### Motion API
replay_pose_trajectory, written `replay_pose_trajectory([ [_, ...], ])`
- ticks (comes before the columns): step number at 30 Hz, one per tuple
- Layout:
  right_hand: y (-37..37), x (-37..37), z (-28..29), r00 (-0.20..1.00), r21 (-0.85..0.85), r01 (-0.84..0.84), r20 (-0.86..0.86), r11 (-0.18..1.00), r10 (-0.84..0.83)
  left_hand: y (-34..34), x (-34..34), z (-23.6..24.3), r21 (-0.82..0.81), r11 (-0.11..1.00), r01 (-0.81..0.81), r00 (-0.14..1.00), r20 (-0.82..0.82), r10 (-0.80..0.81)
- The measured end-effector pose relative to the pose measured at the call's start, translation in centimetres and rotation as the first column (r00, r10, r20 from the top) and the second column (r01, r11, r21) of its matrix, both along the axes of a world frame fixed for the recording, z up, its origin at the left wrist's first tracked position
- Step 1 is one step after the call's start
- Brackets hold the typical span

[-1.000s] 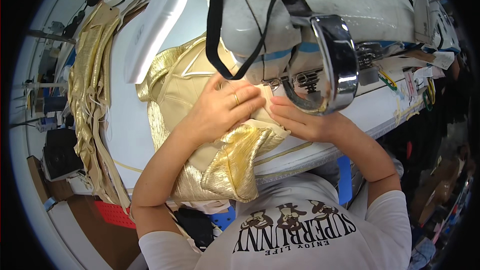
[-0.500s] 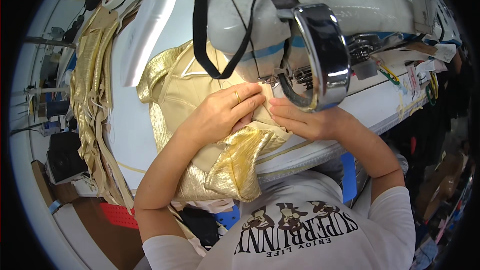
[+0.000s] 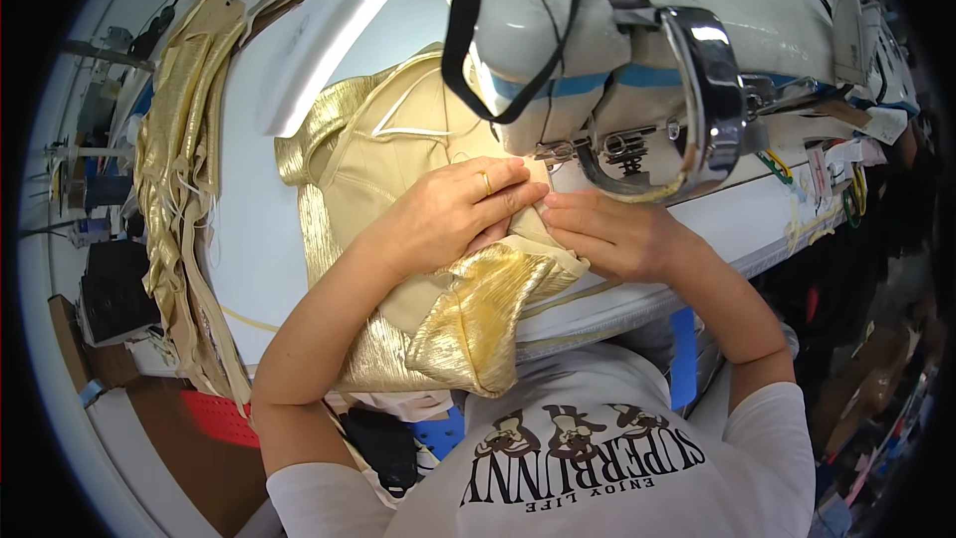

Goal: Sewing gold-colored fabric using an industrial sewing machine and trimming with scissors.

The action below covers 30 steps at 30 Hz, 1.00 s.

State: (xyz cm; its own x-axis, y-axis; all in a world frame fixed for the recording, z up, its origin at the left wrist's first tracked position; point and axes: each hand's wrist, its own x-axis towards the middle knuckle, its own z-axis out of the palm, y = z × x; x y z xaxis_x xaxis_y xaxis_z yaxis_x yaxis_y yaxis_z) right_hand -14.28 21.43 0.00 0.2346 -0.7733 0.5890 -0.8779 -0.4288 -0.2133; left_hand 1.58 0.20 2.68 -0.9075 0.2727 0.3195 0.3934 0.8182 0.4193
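Observation:
A shiny gold garment with a beige lining (image 3: pixel 463 314) lies bunched on the white table, partly under the head of a sewing machine (image 3: pixel 543 35). Beside the machine's presser foot (image 3: pixel 560 150), my left hand (image 3: pixel 448 204) presses down on the beige layer, its fingers close together and the thumb tucked into a fold. A ring sits on one of its fingers. Just to the right, my right hand (image 3: pixel 622 237) pinches the fabric's edge, the fingertips nearly meeting those of my left. The cloth under my fingers is hidden, and the needle cannot be made out.
A curved chrome guard (image 3: pixel 712 100) stands out above my right hand, and a black strap (image 3: pixel 463 50) hangs before the machine. More gold pieces (image 3: pixel 179 169) drape over the table's left side. A white lamp (image 3: pixel 334 35) leans in; scissors (image 3: pixel 854 201) lie far right.
The view has shifted, so the machine head appears farther right. Both hands keep their hold on the garment, with little visible change in their grip.

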Motion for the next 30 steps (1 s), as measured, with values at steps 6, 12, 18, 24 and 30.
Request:
replay_pose_trajectory([
  [6, -0.5, 0.0, 0.0, 0.996, 0.014, 0.086, -0.020, 0.996, -0.085, -0.9, -0.9, -0.4, 0.027, 0.999, -0.023, 0.999, -0.029, 0.024],
  [12, -0.5, 0.0, 0.3, 0.985, 0.198, 0.169, 0.008, 0.965, -0.174, -2.7, -1.4, 0.6, 0.021, 0.999, -0.025, 0.987, -0.159, 0.028],
  [18, 0.5, -0.7, 0.5, 1.000, 0.145, -0.005, 0.021, 0.989, 0.002, 4.4, 1.5, 5.3, -0.055, 0.998, -0.027, 0.976, 0.216, 0.038],
  [24, 0.7, -0.5, 1.0, 0.999, -0.011, -0.037, -0.028, 0.999, 0.037, 3.4, 2.5, 1.6, -0.213, 0.953, -0.216, 0.975, 0.001, 0.221],
  [30, 0.5, -0.2, 0.9, 0.998, -0.026, -0.064, -0.006, 0.998, 0.064, 2.6, 2.0, 0.5, 0.012, 0.988, -0.151, 0.989, 0.006, 0.151],
])
